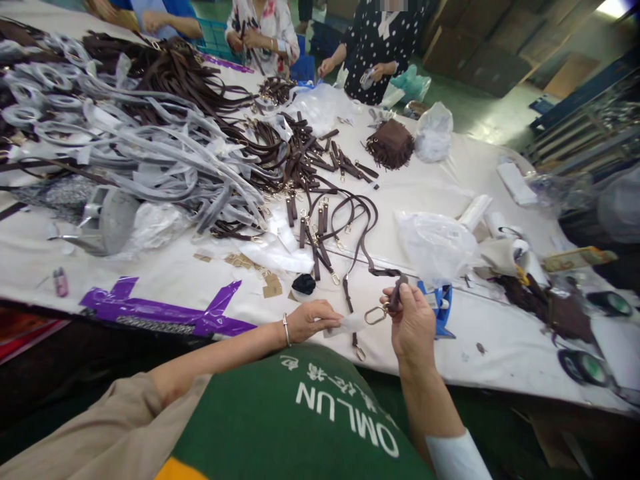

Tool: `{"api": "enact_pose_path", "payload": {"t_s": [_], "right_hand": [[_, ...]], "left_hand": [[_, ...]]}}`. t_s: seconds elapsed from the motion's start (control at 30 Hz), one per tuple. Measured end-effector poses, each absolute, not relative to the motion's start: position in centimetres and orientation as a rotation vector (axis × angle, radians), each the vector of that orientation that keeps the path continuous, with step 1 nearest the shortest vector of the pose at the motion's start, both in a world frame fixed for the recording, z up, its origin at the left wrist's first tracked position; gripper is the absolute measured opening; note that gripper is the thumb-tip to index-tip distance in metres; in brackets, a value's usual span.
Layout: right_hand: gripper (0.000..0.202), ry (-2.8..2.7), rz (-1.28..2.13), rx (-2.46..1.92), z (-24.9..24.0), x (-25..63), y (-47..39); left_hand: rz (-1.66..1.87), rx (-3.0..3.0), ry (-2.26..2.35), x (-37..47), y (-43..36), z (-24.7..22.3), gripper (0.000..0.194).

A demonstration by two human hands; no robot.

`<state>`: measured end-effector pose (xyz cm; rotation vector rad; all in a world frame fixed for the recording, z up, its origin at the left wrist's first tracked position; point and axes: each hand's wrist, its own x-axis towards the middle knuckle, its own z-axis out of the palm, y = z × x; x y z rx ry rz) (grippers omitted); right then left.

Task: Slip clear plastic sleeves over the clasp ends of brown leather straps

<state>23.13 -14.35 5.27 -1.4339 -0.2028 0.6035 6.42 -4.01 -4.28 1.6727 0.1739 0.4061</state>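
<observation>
In my right hand (414,321) is the end of a dark brown strap (395,300), gripped between thumb and fingers. A gold oval ring (375,315) hangs from that end, pointing left. My left hand (311,321), with a bracelet at the wrist, pinches a small translucent white wrapper (347,325). The wrapper is close to the ring; whether they touch I cannot tell. Behind my hands, more of the strap loops across the table. A strap end with a gold clasp (360,353) lies at the table's front edge, below the wrapper.
Wrapped grey straps (165,147) pile up on the left, beside many brown straps (175,73). A tape dispenser (443,310) stands just behind my right hand. A clear plastic bag (435,243) lies beyond it. Purple tape (165,315) marks the front edge. Co-workers stand across the table.
</observation>
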Motion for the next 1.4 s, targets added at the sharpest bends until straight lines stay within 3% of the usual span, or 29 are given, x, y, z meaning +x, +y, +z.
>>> {"api": "enact_pose_path", "payload": {"t_s": [0.2, 0.37, 0.67, 0.87, 1.07, 1.13, 1.33, 1.4], "right_hand": [[0.027, -0.202, 0.672, -1.473, 4.4, 22.3, -14.5], [0.027, -0.215, 0.742, -1.453, 3.0, 21.2, -14.8], [0.026, -0.303, 0.538, -1.574, 0.8, 19.9, -15.9], [0.026, -0.172, 0.817, -1.453, -1.8, 19.1, -16.7], [0.024, -0.285, 0.821, -1.567, -2.7, 18.9, -17.1], [0.022, -0.291, 0.993, -1.489, -2.8, 18.9, -17.1], [0.054, 0.169, 1.524, -1.165, -5.1, 20.3, -16.6], [0.046, 0.200, 1.473, -1.192, -6.2, 20.9, -16.1]], "left_hand": [[0.418, 1.626, 0.151, 6.6, -4.3, -3.4, 0.032], [0.213, 1.380, 0.319, 6.9, -4.7, -2.6, 0.037], [-0.070, 0.876, 0.548, 7.0, -6.0, -2.6, 0.048], [0.025, 0.953, 0.618, 6.8, -5.7, -3.2, 0.050], [0.006, 1.175, 0.530, 7.0, -5.5, -3.2, 0.045], [0.032, 1.223, 0.521, 7.1, -5.3, -3.1, 0.042], [-0.022, 1.337, 0.483, 5.8, -4.4, -3.2, 0.041], [-0.080, 1.344, 0.453, 5.1, -4.2, -3.3, 0.042]]}}
